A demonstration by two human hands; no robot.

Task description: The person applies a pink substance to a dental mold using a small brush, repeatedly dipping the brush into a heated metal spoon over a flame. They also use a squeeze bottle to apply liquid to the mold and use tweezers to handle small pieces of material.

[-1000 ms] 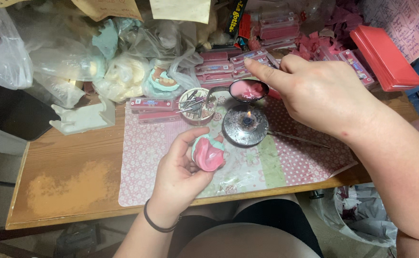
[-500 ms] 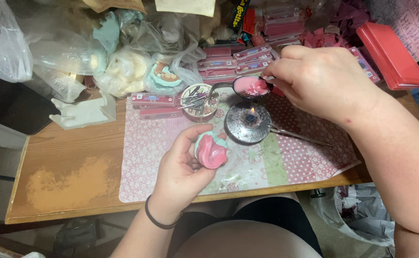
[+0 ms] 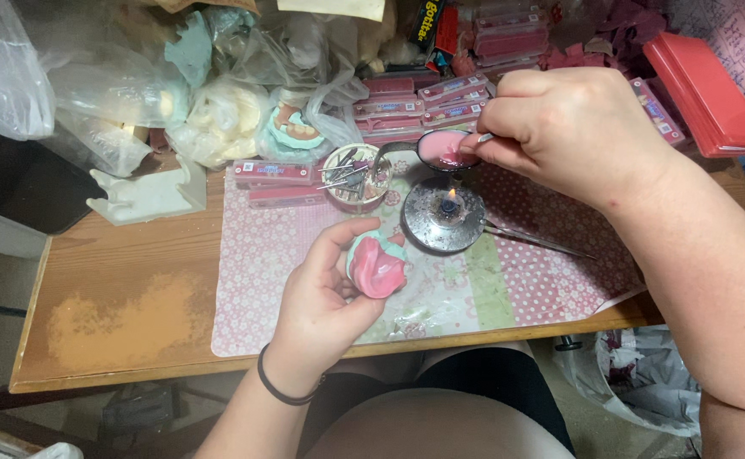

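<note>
1. The pink wax piece (image 3: 378, 269), seated on a pale green base, sits in the left hand (image 3: 330, 302), gripped between thumb and curled fingers just above the patterned mat (image 3: 253, 280) on the wooden worktop (image 3: 117, 289).
2. A dark band (image 3: 277, 387) circles the left wrist.
3. The right hand (image 3: 572, 132) is clenched around the handle of a small ladle (image 3: 442, 149) that holds pink melted wax; the ladle hangs right over a little flame.
4. That flame burns at the middle of a round metal burner (image 3: 444, 217), which stands on the mat just right of the wax piece, near it but apart.
5. A thin metal tool (image 3: 538, 242) lies on the mat, running out from the burner toward the right.
6. Behind the burner stands a small tin (image 3: 354, 174) stuffed with metal instruments.
7. Flat pink boxes (image 3: 406, 106) lie stacked behind it, and clear plastic bags (image 3: 92, 85) pile up at the far left.
8. A red tray (image 3: 708, 93) rests at the far right.
</note>
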